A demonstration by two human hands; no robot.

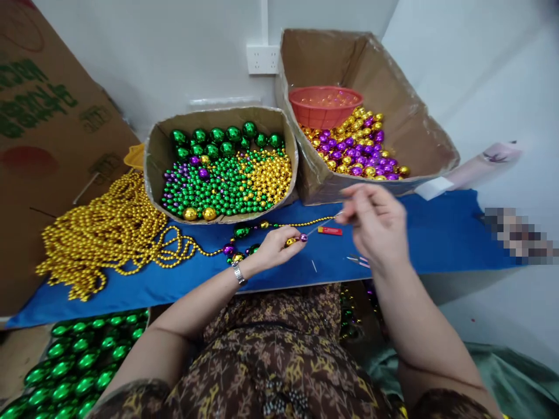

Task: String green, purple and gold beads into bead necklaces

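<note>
**Strand [209, 252] partly strung**

A gold bead [291, 241] and purple bead [303, 237] are pinched in the left hand's [273, 247] closed fingers. The thread [315, 227] beyond them is gripped by the right hand's [375, 224] fingertips. Few large beads [241, 231] are strung behind, and bare thread is left.

A white wall [174, 52] with a socket [262, 59] rises behind the blue-covered table [445, 233], cardboard [43, 116] leaning at left.
</note>
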